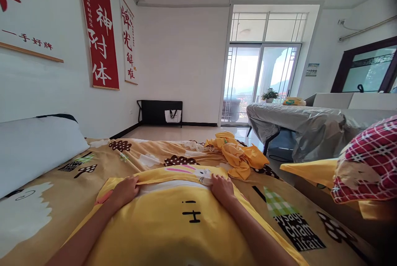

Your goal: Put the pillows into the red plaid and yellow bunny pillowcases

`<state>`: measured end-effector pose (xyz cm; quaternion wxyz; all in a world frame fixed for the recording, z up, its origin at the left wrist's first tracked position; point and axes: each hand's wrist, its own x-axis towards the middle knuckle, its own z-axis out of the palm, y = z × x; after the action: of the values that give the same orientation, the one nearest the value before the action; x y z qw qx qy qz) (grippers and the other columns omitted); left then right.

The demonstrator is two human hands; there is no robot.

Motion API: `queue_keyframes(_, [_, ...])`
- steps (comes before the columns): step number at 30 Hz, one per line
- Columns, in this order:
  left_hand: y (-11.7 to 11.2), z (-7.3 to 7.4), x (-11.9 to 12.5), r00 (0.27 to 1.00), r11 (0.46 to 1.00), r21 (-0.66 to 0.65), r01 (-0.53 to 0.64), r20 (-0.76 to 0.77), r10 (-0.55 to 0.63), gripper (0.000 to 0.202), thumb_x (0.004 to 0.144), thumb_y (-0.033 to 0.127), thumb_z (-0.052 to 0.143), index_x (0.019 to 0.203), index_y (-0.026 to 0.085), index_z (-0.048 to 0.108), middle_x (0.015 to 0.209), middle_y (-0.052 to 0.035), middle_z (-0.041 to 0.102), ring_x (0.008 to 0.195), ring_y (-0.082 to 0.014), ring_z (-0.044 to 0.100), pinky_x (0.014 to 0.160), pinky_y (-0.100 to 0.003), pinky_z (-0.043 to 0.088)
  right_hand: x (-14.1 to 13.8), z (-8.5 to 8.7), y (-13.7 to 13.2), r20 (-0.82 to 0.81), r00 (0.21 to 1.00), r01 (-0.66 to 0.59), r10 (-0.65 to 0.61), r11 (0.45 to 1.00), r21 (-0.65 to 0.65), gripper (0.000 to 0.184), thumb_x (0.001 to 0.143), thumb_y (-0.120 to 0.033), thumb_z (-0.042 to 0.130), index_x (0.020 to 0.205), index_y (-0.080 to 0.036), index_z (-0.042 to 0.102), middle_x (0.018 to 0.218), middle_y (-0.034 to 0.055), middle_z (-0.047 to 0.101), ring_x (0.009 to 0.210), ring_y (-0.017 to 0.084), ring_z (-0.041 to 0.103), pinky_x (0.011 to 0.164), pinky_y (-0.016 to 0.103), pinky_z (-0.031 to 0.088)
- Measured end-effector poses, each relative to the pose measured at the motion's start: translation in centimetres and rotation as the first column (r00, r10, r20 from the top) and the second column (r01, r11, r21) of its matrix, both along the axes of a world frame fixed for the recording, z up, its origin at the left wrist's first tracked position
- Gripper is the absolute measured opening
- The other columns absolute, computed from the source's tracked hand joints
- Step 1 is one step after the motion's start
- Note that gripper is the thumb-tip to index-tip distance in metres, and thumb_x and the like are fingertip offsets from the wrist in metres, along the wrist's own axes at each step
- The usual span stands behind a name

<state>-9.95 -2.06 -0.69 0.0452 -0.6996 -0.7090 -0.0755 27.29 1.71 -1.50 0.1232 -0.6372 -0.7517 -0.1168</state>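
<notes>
A yellow garment (pixel 173 224) with a black print and a pink-eared cartoon face lies spread on a patterned bedsheet (pixel 145 152). My left hand (pixel 125 189) rests on its far left part, fingers closed on a folded edge of the fabric. My right hand (pixel 221 187) presses the far right part of the same fold, fingers curled into the cloth. Both forearms reach forward over the garment.
A crumpled yellow cloth (pixel 240 154) lies beyond my right hand. A white pillow (pixel 34 148) is at the left. A red checked cushion (pixel 369 167) sits at the right. A grey-covered table (pixel 310 127) stands behind, a balcony door beyond.
</notes>
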Motion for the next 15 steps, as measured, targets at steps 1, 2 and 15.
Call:
queue_keyframes(1, [0.4, 0.1, -0.6, 1.000, 1.000, -0.006, -0.018, 0.006, 0.018, 0.027, 0.085, 0.021, 0.042, 0.098, 0.017, 0.065, 0.105, -0.0127, 0.070, 0.097, -0.0248, 0.065, 0.078, -0.032, 0.046, 0.1, 0.2, 0.3, 0.010, 1.000, 0.027, -0.027, 1.000, 0.000, 0.033, 0.085, -0.009, 0.041, 0.107, -0.016, 0.065, 0.098, 0.0146, 0.071, 0.094, 0.028, 0.065, 0.082, 0.040, 0.042])
queue_keyframes(2, [0.7, 0.4, -1.2, 0.999, 0.999, -0.008, -0.040, 0.006, 0.040, 0.026, 0.084, 0.019, 0.041, 0.094, 0.017, 0.066, 0.101, -0.0130, 0.071, 0.095, -0.0256, 0.066, 0.075, -0.032, 0.046, 0.3, 0.5, 0.6, 0.019, 0.998, 0.054, -0.054, 0.999, 0.007, 0.033, 0.085, -0.006, 0.039, 0.101, -0.015, 0.067, 0.094, 0.0151, 0.071, 0.091, 0.028, 0.066, 0.080, 0.040, 0.042])
queue_keyframes(15, [-5.8, 7.2, -6.2, 0.975, 0.888, 0.401, 0.224, -0.105, -0.198, 0.065, 0.062, 0.012, 0.038, 0.123, 0.023, 0.060, 0.142, -0.0025, 0.051, 0.136, -0.0257, 0.037, 0.112, -0.039, 0.027, 4.2, 6.7, -3.0, 0.071, 0.993, -0.121, 0.100, 0.882, 0.455, 0.047, 0.076, 0.000, 0.041, 0.115, -0.016, 0.060, 0.117, 0.0107, 0.065, 0.105, 0.025, 0.056, 0.089, 0.037, 0.034])
